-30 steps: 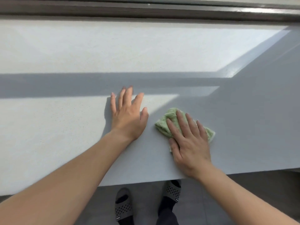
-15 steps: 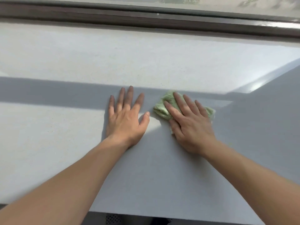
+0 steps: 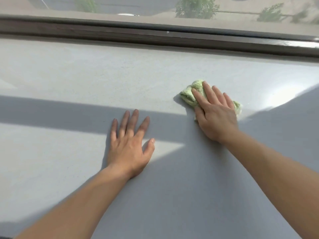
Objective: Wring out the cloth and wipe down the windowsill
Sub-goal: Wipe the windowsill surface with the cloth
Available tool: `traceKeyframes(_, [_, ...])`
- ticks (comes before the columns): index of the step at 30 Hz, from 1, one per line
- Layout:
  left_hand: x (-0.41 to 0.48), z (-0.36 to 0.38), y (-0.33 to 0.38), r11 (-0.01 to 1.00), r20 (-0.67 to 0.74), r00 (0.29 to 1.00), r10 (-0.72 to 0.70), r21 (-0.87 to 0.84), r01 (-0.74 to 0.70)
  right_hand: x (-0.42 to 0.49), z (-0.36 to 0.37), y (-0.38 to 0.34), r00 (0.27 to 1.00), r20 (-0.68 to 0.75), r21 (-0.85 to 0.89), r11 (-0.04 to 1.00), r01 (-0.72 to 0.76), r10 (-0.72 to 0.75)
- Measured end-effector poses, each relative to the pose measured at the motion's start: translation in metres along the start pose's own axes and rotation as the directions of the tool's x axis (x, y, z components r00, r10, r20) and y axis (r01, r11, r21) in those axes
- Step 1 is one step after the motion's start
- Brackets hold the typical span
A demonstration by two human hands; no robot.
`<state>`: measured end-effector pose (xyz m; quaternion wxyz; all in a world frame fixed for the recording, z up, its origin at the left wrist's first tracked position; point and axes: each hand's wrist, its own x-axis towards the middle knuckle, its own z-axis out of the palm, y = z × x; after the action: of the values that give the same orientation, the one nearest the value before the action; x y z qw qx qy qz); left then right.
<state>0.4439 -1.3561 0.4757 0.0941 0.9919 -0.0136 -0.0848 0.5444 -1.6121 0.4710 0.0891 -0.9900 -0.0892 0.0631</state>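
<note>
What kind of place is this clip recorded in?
Most likely indoors at a wide windowsill, probably on an upper floor. A dark window frame runs along its far edge, trees show outside as if seen from above, and the right hand presses a green cloth on it.

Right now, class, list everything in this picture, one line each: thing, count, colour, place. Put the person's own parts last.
pale grey windowsill: one, pale grey, fills most of the view, part sunlit, part shadowed
crumpled light-green terry cloth: one, light green, on the sill, right of centre
dark brown window frame: one, dark brown, along the sill's far edge
blurred trees: several, green, outside beyond the glass, top
left hand: one, flat on the sill, centre, fingers spread
right hand: one, flat, pressing the cloth
</note>
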Motion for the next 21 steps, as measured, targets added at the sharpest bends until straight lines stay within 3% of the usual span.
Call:
traceKeyframes(3, [0.001,-0.001,0.003,0.999,-0.061,0.998,-0.002,-0.053,-0.001,0.024,-0.002,-0.009,0.944,-0.057,0.091,0.944,-0.318,0.324])
traceKeyframes(5, [0.015,-0.004,0.007,0.994,-0.154,0.988,0.006,-0.109,-0.023,0.021,0.002,-0.034,0.966,-0.049,0.068,0.966,-0.249,0.252])
traceKeyframes(7, [0.042,-0.008,0.014,0.985,-0.218,0.974,0.057,-0.148,-0.091,0.011,0.005,-0.045,1.0,-0.01,0.018,1.0,-0.008,0.008])
traceKeyframes(9, [0.078,-0.015,0.022,0.974,-0.232,0.967,0.105,-0.172,-0.147,0.016,0.0,-0.032,0.991,0.01,0.0,0.991,0.133,-0.133])
traceKeyframes(11, [0.114,-0.021,0.031,0.977,-0.152,0.983,0.104,-0.169,-0.13,0.045,-0.006,-0.005,0.997,-0.016,-0.011,0.997,0.076,-0.077])
traceKeyframes(14, [0.142,-0.017,0.042,0.989,-0.02,0.998,0.057,-0.136,-0.06,0.093,-0.018,0.019,0.975,-0.039,0.051,0.974,-0.219,0.221])
traceKeyframes(16, [0.144,-0.012,0.047,0.998,-0.013,0.999,0.048,-0.045,-0.048,0.106,-0.016,0.012,0.943,-0.079,0.077,0.945,-0.318,0.324])
traceKeyframes(18, [0.143,-0.008,0.048,0.999,-0.025,0.999,0.043,-0.017,-0.043,0.101,-0.01,-0.003,0.959,-0.077,0.032,0.962,-0.272,0.274])
traceKeyframes(21, [0.144,-0.008,0.047,0.999,-0.044,0.998,0.043,-0.006,-0.043,0.098,-0.009,-0.009,0.999,-0.041,-0.045,0.999,-0.013,0.011])
